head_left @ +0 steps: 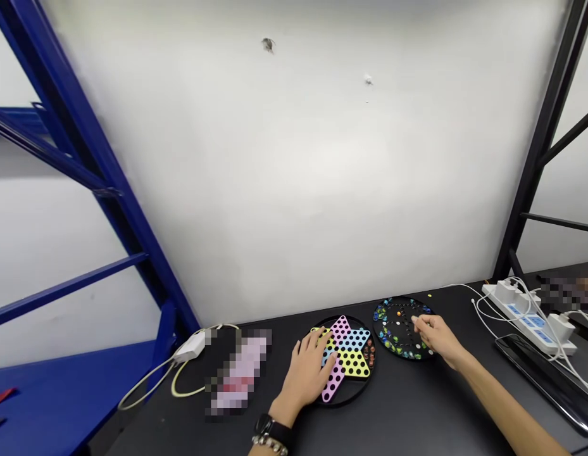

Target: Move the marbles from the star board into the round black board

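Pink, blue and yellow star-shaped Chinese checkers board (353, 362) is sitting on the black surface (407, 411). Left hand (306, 373) is lying across the board, its grip spread open and holding nothing. Right hand (433, 335) is reaching just right of the board, its grip half-curled over a round black marble tray (399, 316) carrying glass marbles (381, 323); whether it is pinching one cannot be told. Black wristwatch (269, 427) is circling the left wrist. Pixelated object (239, 373) and white charger (192, 347) are lying left of the board; white power strip (526, 316) is lying well right of it.
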A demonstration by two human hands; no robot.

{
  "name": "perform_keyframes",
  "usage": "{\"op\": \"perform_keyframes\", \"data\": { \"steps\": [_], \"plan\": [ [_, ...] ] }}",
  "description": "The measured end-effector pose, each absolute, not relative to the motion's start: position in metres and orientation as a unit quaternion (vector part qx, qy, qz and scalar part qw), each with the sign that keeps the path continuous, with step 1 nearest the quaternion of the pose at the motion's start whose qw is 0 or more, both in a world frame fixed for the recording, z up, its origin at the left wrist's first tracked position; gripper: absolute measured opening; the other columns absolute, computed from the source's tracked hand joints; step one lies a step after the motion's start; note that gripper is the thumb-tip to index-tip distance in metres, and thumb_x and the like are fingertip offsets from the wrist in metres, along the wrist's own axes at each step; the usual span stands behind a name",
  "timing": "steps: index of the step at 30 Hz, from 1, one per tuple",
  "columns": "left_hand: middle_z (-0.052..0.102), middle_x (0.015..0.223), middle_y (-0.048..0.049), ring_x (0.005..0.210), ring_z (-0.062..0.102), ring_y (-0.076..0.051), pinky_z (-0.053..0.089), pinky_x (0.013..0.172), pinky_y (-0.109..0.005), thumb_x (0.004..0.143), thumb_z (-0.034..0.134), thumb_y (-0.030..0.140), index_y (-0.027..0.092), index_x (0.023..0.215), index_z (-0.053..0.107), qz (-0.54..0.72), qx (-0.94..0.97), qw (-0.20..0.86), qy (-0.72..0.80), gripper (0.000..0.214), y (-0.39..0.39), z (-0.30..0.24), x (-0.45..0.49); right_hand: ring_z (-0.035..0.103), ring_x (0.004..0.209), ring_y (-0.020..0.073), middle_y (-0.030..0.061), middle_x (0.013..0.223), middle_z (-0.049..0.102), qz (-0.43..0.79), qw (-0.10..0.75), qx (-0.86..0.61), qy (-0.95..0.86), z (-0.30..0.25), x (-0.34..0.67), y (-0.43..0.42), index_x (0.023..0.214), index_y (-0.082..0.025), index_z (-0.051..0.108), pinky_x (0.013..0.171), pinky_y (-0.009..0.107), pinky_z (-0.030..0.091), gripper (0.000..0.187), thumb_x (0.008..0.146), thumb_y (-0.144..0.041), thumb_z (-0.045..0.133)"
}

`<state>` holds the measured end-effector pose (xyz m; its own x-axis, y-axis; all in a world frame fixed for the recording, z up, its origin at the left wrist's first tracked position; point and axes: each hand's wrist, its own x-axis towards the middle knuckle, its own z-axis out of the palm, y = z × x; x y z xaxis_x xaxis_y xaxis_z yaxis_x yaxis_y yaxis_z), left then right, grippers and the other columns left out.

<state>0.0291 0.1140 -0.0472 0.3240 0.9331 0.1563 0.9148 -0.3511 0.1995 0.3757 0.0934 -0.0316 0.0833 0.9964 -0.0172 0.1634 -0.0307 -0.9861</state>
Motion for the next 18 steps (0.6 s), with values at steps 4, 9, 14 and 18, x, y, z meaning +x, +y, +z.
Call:
{"op": "perform_keyframes", "data": {
  "steps": [4,9,14,18],
  "plan": [
    [0.044,0.151,-0.0062,0.139,0.038,-0.029,0.030,0.115,-0.054,0.096,0.034,0.047,0.029,0.141,0.048,0.124,0.814,0.030,0.567,0.050,0.114,-0.048,0.029,0.059,0.077,0.0205,0.0037,0.076,0.064,0.235,0.266,-0.623,-0.698,-0.038,0.374,0.074,0.090,-0.022,0.068,0.069,0.029,0.042,0.031,0.090,-0.048,0.051],
    [0.043,0.152,-0.0064,0.140,0.037,-0.029,0.028,0.116,-0.055,0.096,0.034,0.046,0.028,0.141,0.048,0.120,0.812,0.043,0.570,0.050,0.112,-0.041,0.033,0.065,0.088,0.0249,0.0086,0.093,0.070,0.108,0.093,-0.637,-0.758,-0.029,0.367,0.055,0.102,-0.024,0.065,0.077,0.032,0.042,0.024,0.095,-0.034,0.044],
    [0.043,0.152,-0.0066,0.140,0.037,-0.029,0.027,0.116,-0.056,0.096,0.035,0.045,0.027,0.142,0.048,0.114,0.810,0.055,0.572,0.051,0.110,-0.036,0.034,0.056,0.069,0.0170,0.0004,0.072,0.059,0.211,0.233,-0.604,-0.732,-0.028,0.367,0.065,0.083,-0.024,0.057,0.065,0.027,0.040,0.021,0.092,-0.042,0.051],
    [0.044,0.152,-0.0065,0.140,0.037,-0.029,0.027,0.116,-0.056,0.095,0.037,0.046,0.027,0.141,0.048,0.121,0.811,0.054,0.570,0.050,0.110,-0.037,0.032,0.027,0.042,0.0066,-0.0080,0.057,0.039,0.528,0.487,-0.482,-0.501,-0.021,0.362,0.086,0.082,-0.022,0.052,0.041,0.020,0.022,0.035,0.089,-0.056,0.051]
  ]
}}
